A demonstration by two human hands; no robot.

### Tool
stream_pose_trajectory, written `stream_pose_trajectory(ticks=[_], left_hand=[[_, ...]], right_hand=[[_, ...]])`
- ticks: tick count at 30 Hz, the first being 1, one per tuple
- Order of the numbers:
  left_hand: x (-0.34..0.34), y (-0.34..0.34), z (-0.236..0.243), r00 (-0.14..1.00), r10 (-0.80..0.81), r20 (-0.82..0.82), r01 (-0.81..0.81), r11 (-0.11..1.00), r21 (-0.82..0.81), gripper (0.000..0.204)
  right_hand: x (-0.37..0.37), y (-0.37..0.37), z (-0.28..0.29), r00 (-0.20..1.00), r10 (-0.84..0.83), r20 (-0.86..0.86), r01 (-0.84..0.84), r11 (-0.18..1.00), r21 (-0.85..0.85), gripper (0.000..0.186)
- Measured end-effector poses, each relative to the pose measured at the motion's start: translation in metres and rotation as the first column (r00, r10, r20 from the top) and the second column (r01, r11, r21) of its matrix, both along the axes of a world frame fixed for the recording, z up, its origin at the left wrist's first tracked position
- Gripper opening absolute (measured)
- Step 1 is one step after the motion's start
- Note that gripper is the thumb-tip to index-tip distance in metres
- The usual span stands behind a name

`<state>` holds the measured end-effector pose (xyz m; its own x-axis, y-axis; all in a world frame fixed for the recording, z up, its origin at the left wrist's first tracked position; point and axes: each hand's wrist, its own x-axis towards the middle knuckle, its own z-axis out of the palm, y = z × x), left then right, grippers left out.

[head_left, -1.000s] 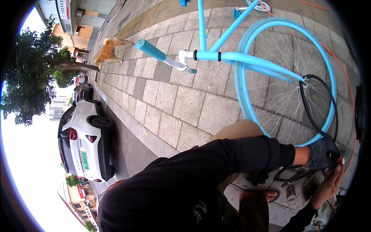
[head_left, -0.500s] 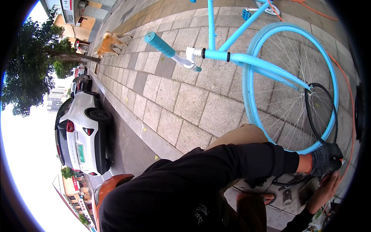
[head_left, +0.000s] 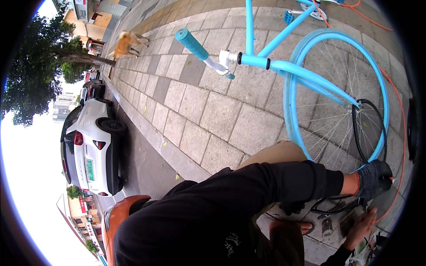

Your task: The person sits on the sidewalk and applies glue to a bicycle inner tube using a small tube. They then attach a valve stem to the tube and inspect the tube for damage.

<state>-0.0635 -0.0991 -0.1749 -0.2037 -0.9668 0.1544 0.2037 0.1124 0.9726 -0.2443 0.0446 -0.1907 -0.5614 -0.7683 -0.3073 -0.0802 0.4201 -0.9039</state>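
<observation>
My left hand (head_left: 376, 177), in a dark grey glove, is closed at the lower rim of a light blue bicycle wheel (head_left: 294, 124). A black rubber tube (head_left: 385, 119) loops over the spokes, and its lower ends run into the glove. A tiny orange and silver piece shows beyond the gloved fingers; its kind is unclear. My bare right hand (head_left: 363, 227) is below, apart from the glove, with its fingers stretched out and nothing visible in them. The blue bicycle frame (head_left: 284, 40) and teal handlebar grip (head_left: 191, 43) extend to the left.
An orange hose (head_left: 400, 106) runs past the wheel. By my sandalled foot (head_left: 306, 227) are a small grey cylinder (head_left: 327, 228) and a black pedal-like part (head_left: 339, 206). A white car (head_left: 95, 146), an orange vehicle (head_left: 120, 217) and a tan dog (head_left: 128, 43) are to the left.
My right hand has moved down, away from the gloved left hand, which keeps its grip near the rim. The view has shifted slightly; the dog's pose differs.
</observation>
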Motion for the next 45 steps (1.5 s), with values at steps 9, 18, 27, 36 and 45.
stream_pose_trajectory(ticks=[9,18,27,36,45], left_hand=[[-0.001,0.002,0.0,0.999,0.05,0.017,-0.048,0.991,-0.124,0.019],[0.008,-0.007,-0.007,0.986,0.027,0.167,-0.01,0.995,-0.101,0.023],[0.072,-0.026,-0.012,0.992,0.009,0.127,-0.009,1.0,0.001,0.033],[0.046,-0.032,0.002,0.965,-0.165,-0.203,0.217,0.938,0.27,0.035],[0.049,-0.044,-0.016,0.95,-0.209,-0.232,0.272,0.919,0.285,0.037]], right_hand=[[-0.017,0.006,-0.016,0.993,-0.055,0.1,0.05,0.997,0.055,0.041],[-0.057,0.033,-0.075,0.933,0.356,-0.057,-0.348,0.93,0.116,0.034],[-0.053,0.026,-0.051,0.608,0.787,-0.1,-0.698,0.591,0.405,0.026],[-0.063,0.061,-0.115,0.806,0.536,-0.251,-0.39,0.8,0.455,0.028],[-0.061,0.057,-0.149,0.421,0.799,-0.429,-0.542,0.601,0.588,0.015]])
